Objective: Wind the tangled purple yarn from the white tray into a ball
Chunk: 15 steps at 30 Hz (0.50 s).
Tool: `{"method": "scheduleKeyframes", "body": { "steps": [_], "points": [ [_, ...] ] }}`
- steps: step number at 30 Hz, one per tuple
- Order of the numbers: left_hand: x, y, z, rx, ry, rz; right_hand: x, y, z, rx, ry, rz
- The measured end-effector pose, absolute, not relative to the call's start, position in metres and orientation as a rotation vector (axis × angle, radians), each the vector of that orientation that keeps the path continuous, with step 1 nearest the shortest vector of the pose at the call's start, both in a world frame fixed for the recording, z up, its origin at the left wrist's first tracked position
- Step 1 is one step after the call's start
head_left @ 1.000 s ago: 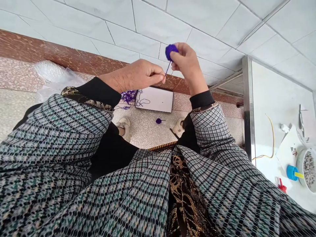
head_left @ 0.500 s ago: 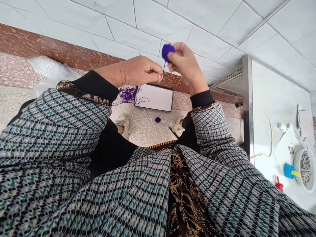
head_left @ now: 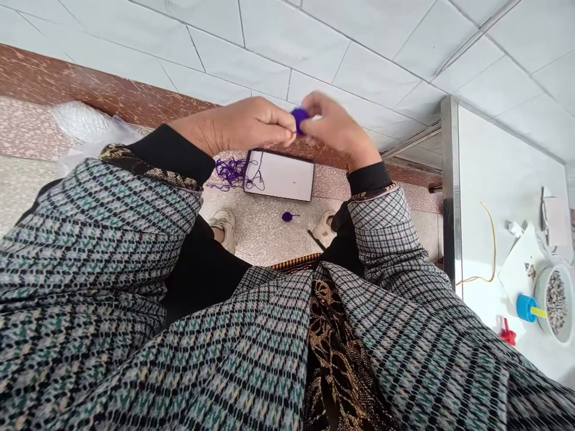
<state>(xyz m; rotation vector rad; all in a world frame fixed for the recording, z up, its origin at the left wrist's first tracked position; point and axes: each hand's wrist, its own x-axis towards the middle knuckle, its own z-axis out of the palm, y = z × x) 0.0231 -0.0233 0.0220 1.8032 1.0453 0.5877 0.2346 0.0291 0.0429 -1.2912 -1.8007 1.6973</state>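
Note:
Held up in front of me, my right hand (head_left: 332,127) grips a small ball of purple yarn (head_left: 299,120). My left hand (head_left: 258,124) is closed in a pinch right beside the ball, on the yarn strand, which is mostly hidden by the fingers. Below, a loose tangle of purple yarn (head_left: 231,173) lies on the floor by a white box (head_left: 287,176), with some strands across the box's left end. A second small purple yarn ball (head_left: 287,216) with a short tail rests on the floor between my shoes.
A white table (head_left: 476,179) stands at the right. It bears a yellow cord (head_left: 493,245), a bowl of small grey-white pieces (head_left: 556,302), a blue cap-like object (head_left: 525,307) and a red item (head_left: 508,332). Clear plastic bagging (head_left: 87,123) lies at the left; a tiled wall (head_left: 287,36) rises ahead.
My right hand has brought the yarn ball down and left, close against my left hand. The strand stretched between the hands has shortened. Strands on the box have shifted.

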Motion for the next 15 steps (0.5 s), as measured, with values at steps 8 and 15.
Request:
{"method": "scheduleKeyframes", "body": {
  "steps": [8,15],
  "points": [
    [0.020,-0.014,0.010,1.689,1.141,0.495,0.239,0.031,0.045,-0.977,-1.584,1.671],
    [0.020,-0.018,0.009,1.632,0.910,0.615,0.246,0.031,0.040,-1.241,-2.049,1.786]
  ]
}}
